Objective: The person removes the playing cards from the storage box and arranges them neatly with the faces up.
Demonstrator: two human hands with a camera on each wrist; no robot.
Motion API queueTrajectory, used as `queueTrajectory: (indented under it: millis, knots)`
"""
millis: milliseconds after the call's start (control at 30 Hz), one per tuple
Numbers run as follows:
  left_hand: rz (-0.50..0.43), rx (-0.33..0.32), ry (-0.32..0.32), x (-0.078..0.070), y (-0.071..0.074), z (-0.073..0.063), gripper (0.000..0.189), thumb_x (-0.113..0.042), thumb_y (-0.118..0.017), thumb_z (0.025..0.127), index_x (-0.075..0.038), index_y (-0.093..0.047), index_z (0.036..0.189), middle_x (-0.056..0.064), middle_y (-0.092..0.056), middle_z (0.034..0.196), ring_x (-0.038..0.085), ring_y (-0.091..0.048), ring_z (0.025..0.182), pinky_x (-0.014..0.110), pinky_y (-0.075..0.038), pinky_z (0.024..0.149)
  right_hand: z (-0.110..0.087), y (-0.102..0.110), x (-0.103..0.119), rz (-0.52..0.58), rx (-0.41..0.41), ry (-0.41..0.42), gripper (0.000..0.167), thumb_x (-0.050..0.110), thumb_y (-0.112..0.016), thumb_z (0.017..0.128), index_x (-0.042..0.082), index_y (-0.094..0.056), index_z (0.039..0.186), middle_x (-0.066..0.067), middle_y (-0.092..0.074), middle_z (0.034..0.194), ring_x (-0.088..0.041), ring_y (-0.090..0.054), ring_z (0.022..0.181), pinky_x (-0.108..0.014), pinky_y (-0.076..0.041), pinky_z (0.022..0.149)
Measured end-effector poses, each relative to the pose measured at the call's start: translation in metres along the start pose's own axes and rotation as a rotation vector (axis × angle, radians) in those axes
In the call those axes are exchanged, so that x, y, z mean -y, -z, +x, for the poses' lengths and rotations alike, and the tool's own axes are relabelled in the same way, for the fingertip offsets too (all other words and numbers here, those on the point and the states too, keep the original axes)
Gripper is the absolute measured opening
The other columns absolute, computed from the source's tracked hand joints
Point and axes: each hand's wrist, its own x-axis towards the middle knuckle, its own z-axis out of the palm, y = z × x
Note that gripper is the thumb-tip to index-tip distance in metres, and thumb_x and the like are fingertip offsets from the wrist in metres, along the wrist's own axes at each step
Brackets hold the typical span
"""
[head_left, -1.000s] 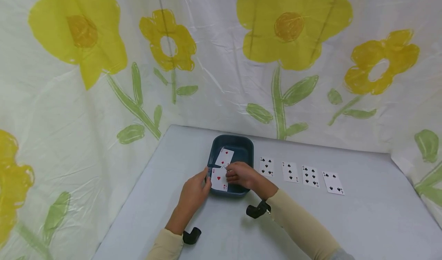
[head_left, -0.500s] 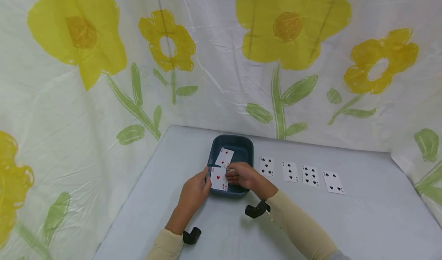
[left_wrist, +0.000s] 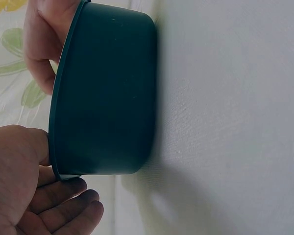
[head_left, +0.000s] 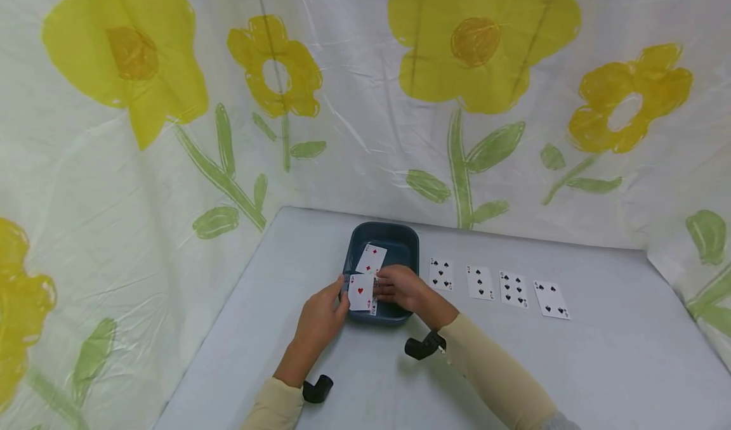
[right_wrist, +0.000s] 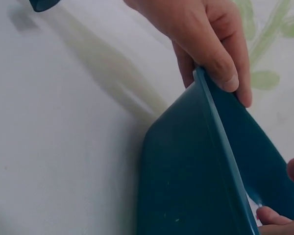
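In the head view my left hand [head_left: 322,312] grips the left rim of a dark blue-green plastic tub [head_left: 410,243]. The left wrist view has the fingers of that hand [left_wrist: 19,181] around the rim from both sides. Reaching over the tub from the right, my right hand [head_left: 402,288] has its fingertips right at the edge of an ace of hearts [head_left: 360,292]. Under the ace, the corner of another playing card [head_left: 374,309] sticks out. A diamond card [head_left: 372,259] lies farther back. I cannot tell whether the right fingers pinch the ace.
Right of the tub, several spade cards [head_left: 513,290] lie face up in a row on the pale tabletop [head_left: 457,379]. A sheet with yellow flowers [head_left: 365,163] hangs close behind the table. Black wrist devices [head_left: 317,390] are strapped to both arms.
The ace of hearts has slid slightly away from me, baring more of the card beneath. My right fingers have spread a little. The left hand and tub stay put.
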Motion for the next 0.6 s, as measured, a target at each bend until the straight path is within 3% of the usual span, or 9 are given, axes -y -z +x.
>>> queueTrajectory:
  millis: [233, 467, 600]
  knots:
    - [-0.015, 0.014, 0.004, 0.000, 0.002, 0.000, 0.045, -0.019, -0.064, 0.099, 0.003, -0.058, 0.138, 0.016, -0.063, 0.132, 0.028, -0.062, 0.120, 0.041, -0.053, 0.095, 0.005, -0.001, -0.001, -0.045, 0.009, -0.013, 0.041, 0.010, -0.053, 0.102, -0.011, -0.047, 0.137, -0.026, -0.062, 0.126, -0.033, -0.065, 0.105, -0.043, -0.054, 0.095]
    - [-0.013, 0.005, -0.008, 0.003, 0.001, -0.001, 0.045, -0.018, -0.064, 0.099, 0.004, -0.058, 0.137, 0.016, -0.064, 0.132, 0.029, -0.063, 0.119, 0.042, -0.053, 0.095, 0.011, -0.004, -0.010, -0.233, 0.069, 0.031, 0.041, 0.000, -0.059, 0.097, -0.011, -0.051, 0.136, -0.025, -0.063, 0.123, -0.032, -0.067, 0.101, -0.042, -0.058, 0.087]
    - [-0.018, -0.006, -0.025, 0.003, 0.001, -0.001, 0.044, -0.018, -0.064, 0.099, 0.004, -0.059, 0.136, 0.016, -0.064, 0.131, 0.029, -0.063, 0.118, 0.042, -0.054, 0.094, 0.012, -0.009, -0.014, -0.319, 0.035, 0.055, 0.041, -0.001, -0.064, 0.093, -0.009, -0.055, 0.132, -0.022, -0.064, 0.118, -0.030, -0.068, 0.095, -0.040, -0.060, 0.082]
